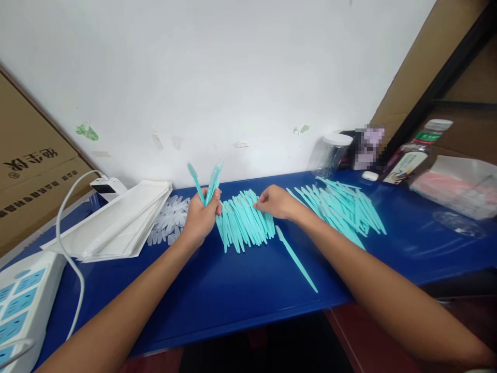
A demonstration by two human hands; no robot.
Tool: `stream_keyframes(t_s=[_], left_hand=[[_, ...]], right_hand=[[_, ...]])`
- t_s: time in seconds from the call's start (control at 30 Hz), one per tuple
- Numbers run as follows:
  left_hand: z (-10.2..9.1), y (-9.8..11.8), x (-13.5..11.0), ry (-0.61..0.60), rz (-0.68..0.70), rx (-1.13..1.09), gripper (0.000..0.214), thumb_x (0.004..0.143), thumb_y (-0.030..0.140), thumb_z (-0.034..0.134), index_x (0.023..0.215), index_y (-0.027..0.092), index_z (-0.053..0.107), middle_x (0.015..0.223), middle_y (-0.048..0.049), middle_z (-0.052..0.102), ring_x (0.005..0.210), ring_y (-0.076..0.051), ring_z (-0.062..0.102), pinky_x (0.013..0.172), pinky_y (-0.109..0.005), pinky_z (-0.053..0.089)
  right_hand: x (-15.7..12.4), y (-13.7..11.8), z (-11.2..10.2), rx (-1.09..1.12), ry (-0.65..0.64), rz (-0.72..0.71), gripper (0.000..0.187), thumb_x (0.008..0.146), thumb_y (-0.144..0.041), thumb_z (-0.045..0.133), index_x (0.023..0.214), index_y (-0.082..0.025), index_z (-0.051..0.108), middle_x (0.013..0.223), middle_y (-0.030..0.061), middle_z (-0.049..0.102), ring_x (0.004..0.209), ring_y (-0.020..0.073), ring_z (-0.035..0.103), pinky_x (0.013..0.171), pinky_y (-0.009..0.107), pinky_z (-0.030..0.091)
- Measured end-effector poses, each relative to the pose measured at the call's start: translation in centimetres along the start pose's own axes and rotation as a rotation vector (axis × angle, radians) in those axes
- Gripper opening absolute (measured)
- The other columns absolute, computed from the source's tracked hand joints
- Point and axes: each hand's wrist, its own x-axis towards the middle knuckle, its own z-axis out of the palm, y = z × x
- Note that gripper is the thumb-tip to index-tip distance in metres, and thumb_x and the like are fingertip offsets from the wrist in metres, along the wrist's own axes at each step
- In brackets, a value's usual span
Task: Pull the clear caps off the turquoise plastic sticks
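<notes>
My left hand (202, 212) is closed around a few slim turquoise eyebrow razors (213, 184), which stick up out of the fist, some with clear caps on their upper ends. A row of many similar razors (244, 220) lies side by side on the blue table just to its right. At that row's upper right end, my right hand (274, 201) pinches the tip of a razor with thumb and forefinger. One single razor (297, 259) rests apart, below the right wrist. Beyond the right forearm spreads a looser heap of razors (341, 207).
Small clear caps (171, 217) are piled left of my left hand, beside a stack of white bags (116, 223). A power strip (23, 305) with a white cable sits at the left. On the right stand a lidded jar (333, 155), a bottle (413, 153) and a plastic packet (458, 186).
</notes>
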Motion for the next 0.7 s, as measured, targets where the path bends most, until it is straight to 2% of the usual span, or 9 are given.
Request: stream_keyframes(t_s=[0.1, 0.2, 0.27, 0.33, 0.43, 0.5, 0.57, 0.7], left_hand=[[0.2, 0.0, -0.2, -0.034, -0.015, -0.021, 0.04, 0.092, 0.059, 0.067, 0.092, 0.021, 0.055, 0.059, 0.0056, 0.054, 0.042, -0.007, 0.035, 0.042, -0.02, 0.028], [0.3, 0.2, -0.4, -0.102, -0.044, -0.04, 0.039, 0.094, 0.058, 0.066, 0.095, 0.021, 0.056, 0.06, 0.0054, 0.054, 0.042, -0.006, 0.034, 0.041, -0.019, 0.025], [0.3, 0.5, -0.5, -0.173, -0.082, -0.057, 0.037, 0.096, 0.057, 0.064, 0.098, 0.02, 0.058, 0.061, 0.0046, 0.055, 0.041, -0.006, 0.031, 0.04, -0.019, 0.022], [0.2, 0.8, -0.7, -0.253, -0.131, -0.087, 0.037, 0.097, 0.057, 0.062, 0.099, 0.02, 0.059, 0.062, 0.0038, 0.056, 0.041, -0.005, 0.027, 0.04, -0.019, 0.019], [0.1, 1.4, -1.0, -0.361, -0.195, -0.135, 0.039, 0.096, 0.058, 0.064, 0.102, 0.019, 0.061, 0.064, 0.0034, 0.055, 0.042, -0.005, 0.022, 0.04, -0.02, 0.017], [0.1, 1.6, -1.1, -0.406, -0.212, -0.155, 0.041, 0.095, 0.059, 0.066, 0.102, 0.018, 0.062, 0.065, 0.0033, 0.054, 0.043, -0.004, 0.021, 0.04, -0.02, 0.016], [0.2, 1.7, -1.3, -0.432, -0.219, -0.167, 0.042, 0.094, 0.059, 0.067, 0.099, 0.017, 0.063, 0.066, 0.0032, 0.052, 0.043, -0.003, 0.021, 0.041, -0.02, 0.016], [0.2, 1.6, -1.4, -0.485, -0.218, -0.179, 0.042, 0.096, 0.057, 0.065, 0.103, 0.016, 0.066, 0.066, 0.0031, 0.052, 0.043, -0.004, 0.022, 0.041, -0.021, 0.016]], right_hand=[[0.0, 0.0, 0.0, -0.031, -0.018, 0.004, 0.02, 0.086, -0.029, 0.076, 0.071, -0.016, 0.073, 0.066, 0.0047, 0.069, 0.06, 0.016, 0.06, 0.056, 0.029, 0.039], [0.0, 0.2, 0.2, -0.064, -0.009, -0.006, 0.015, 0.085, -0.03, 0.079, 0.088, -0.016, 0.075, 0.075, 0.007, 0.075, 0.07, 0.0196, 0.067, 0.061, 0.029, 0.042], [0.1, 0.4, 0.2, -0.09, 0.055, -0.014, 0.022, 0.086, -0.034, 0.08, 0.097, -0.016, 0.074, 0.083, 0.0088, 0.077, 0.076, 0.0216, 0.069, 0.063, 0.03, 0.043], [0.2, 0.4, 0.0, -0.071, 0.138, -0.051, 0.023, 0.088, -0.037, 0.077, 0.096, -0.017, 0.073, 0.087, 0.0096, 0.078, 0.078, 0.0219, 0.069, 0.063, 0.03, 0.043], [0.2, 0.0, -0.7, 0.125, 0.2, -0.185, 0.025, 0.098, -0.039, 0.066, 0.09, -0.016, 0.072, 0.082, 0.0077, 0.077, 0.07, 0.0178, 0.066, 0.063, 0.029, 0.043], [0.0, -0.5, -1.1, 0.308, 0.171, -0.273, 0.031, 0.1, -0.042, 0.062, 0.092, -0.015, 0.072, 0.081, 0.0068, 0.077, 0.064, 0.015, 0.061, 0.062, 0.028, 0.043], [-0.3, -1.0, -1.3, 0.452, 0.098, -0.337, 0.035, 0.098, -0.048, 0.065, 0.095, -0.014, 0.074, 0.085, 0.0069, 0.077, 0.062, 0.0132, 0.058, 0.059, 0.027, 0.042], [-1.0, -1.7, -0.7, 0.559, -0.02, -0.423, 0.038, 0.09, -0.053, 0.073, 0.095, -0.015, 0.077, 0.083, 0.0058, 0.075, 0.064, 0.0131, 0.057, 0.057, 0.026, 0.042]])
